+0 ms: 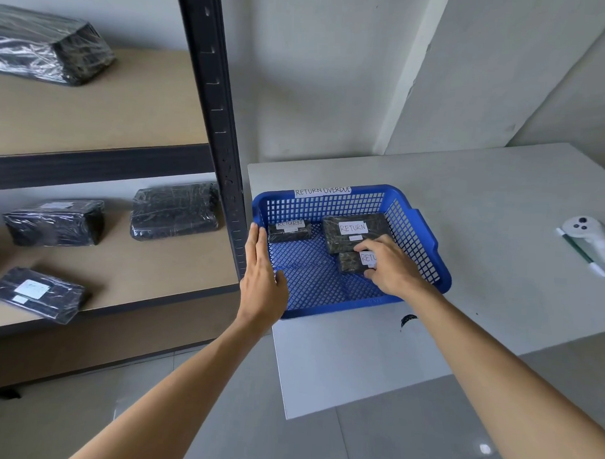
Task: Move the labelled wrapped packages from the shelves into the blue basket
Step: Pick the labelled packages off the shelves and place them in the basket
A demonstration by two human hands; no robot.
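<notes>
blue basket (418, 233) holds three packages; right hand (394, 267) grip holding small package (353, 262).

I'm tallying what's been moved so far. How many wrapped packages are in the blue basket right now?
3. One small package by the far-left wall, a larger package at the far middle, and a third package just in front of it, under the right hand. None seems hidden.

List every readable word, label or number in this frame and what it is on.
"RETURN OVERDUE": paper label on the blue basket back rim.
"RETURN": large package in the basket.
"RETURN", faint: left package.
"RETU", rest hidden by the right hand: small package.
Shelf package labels: unreadable.
</notes>
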